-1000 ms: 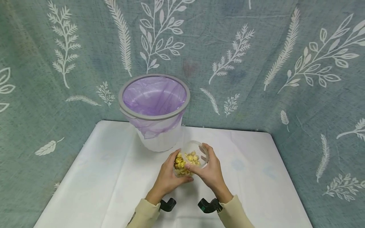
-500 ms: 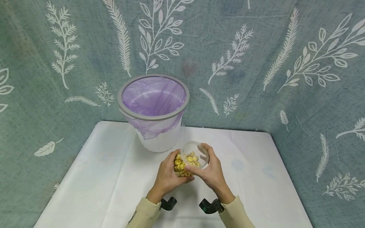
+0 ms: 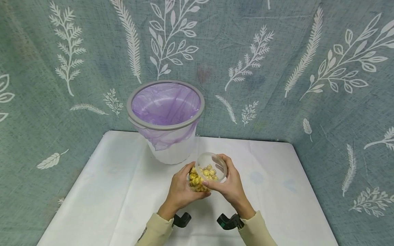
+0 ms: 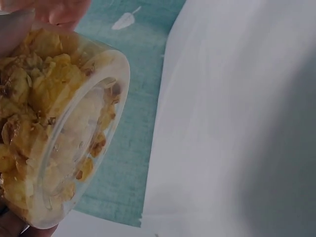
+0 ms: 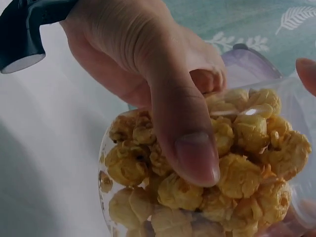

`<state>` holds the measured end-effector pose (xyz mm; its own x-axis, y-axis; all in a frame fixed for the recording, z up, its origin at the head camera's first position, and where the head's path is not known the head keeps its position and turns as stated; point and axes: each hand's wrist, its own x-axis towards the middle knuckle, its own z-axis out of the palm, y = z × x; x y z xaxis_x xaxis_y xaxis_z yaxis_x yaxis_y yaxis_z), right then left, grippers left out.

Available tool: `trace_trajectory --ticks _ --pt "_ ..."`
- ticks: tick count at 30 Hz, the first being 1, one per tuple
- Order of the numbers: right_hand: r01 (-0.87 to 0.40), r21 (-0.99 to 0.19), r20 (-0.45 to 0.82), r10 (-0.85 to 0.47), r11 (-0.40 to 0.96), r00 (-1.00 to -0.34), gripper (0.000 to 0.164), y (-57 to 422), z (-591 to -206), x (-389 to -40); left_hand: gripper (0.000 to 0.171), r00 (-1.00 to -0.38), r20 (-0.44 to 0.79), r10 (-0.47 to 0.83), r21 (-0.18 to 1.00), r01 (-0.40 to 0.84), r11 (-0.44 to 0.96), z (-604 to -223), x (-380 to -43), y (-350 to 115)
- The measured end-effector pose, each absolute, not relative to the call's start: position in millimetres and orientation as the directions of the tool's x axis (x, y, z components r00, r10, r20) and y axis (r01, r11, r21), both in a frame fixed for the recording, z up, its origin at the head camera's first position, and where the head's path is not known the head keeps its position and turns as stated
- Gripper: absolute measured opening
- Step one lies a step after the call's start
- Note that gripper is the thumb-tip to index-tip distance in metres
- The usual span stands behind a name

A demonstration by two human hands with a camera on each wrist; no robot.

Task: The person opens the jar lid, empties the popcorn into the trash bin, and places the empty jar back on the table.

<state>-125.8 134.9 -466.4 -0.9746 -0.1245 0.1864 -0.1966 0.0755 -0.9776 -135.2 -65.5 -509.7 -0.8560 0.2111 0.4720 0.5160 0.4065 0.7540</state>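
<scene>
A clear plastic jar [image 3: 207, 162] with popcorn [image 3: 197, 181] in it is held between both hands, tilted, its round rimmed end facing up and to the right in the head view. My left hand [image 3: 178, 188] grips the popcorn-filled body, its thumb [image 5: 197, 153] across the side. The right hand [image 3: 230, 182] holds the rimmed end between thumb and fingers. Whether a clear lid covers that end, I cannot tell. Close up in the left wrist view is the jar's bottom [image 4: 74, 148]. Only some right fingertips [image 5: 307, 74] show in the right wrist view.
Behind the hands, to the left, stands a bin [image 3: 166, 127] with a grey rim and a purple bag [image 3: 166, 107] lining it. White cloth [image 3: 277, 191] covers the table. A green curtain [image 3: 215, 68] with white leaves hangs behind and at both sides.
The right hand and the jar's rimmed end have shifted very slightly to the right. The left hand has stayed nearly still, and both hands keep their hold.
</scene>
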Motion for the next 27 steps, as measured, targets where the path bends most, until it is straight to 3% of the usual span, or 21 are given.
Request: trace_trajectory --ticks 8,18,23,27 --pt "-0.226 -0.974 0.213 -0.258 0.018 -0.942 0.092 144.8 -464.2 -127.8 0.101 -0.865 0.409 0.290 0.824 0.487 0.289 -505.6 -134.2 -72.2" --pt "-0.267 -0.960 0.275 -0.441 -0.081 -0.854 0.096 162.7 -465.9 -133.6 0.095 -0.857 0.289 0.426 0.893 0.401 0.202 -497.7 -136.4 -82.2" --pt "-0.254 -0.959 0.283 -0.448 -0.124 -0.848 0.096 163.1 -467.4 -133.7 0.095 -0.861 0.299 0.412 0.899 0.399 0.182 -498.9 -134.9 -83.0" --pt "-0.269 -0.960 0.280 -0.382 -0.082 -0.881 0.096 158.7 -469.7 -130.6 0.096 -0.881 0.339 0.329 0.890 0.414 0.192 -504.5 -133.8 -79.0"
